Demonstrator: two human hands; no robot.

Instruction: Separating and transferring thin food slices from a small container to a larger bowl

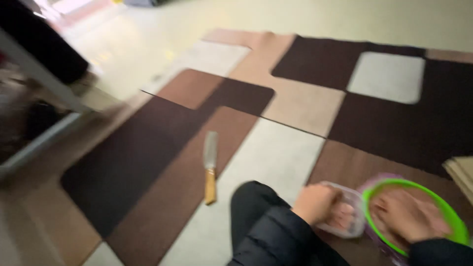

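Nearest the camera, low on the right, sits a round bright-green plastic bowl [456, 221], its rim a clean ring, with a purplish edge showing beneath it. The right hand [411, 216] lies inside it, palm down, fingers spread flat and loosely open; blur hides whether it has hold of anything. Just beside the bowl, touching it on the left, is a small clear plastic container [355, 229] with pinkish contents. The left hand [318, 202] is curled over its near rim, fingers bent around the edge in a grip. Both arms wear dark sleeves, and a dark-clad knee [251, 202] rises between them and the rug.

Farther out, well apart from the hands, one knife with a pale wooden handle and broad steel blade [210, 167] lies flat on the patchwork rug of brown, beige and cream blocks [295, 103], blade pointing away.

One bowl, one container, one knife.
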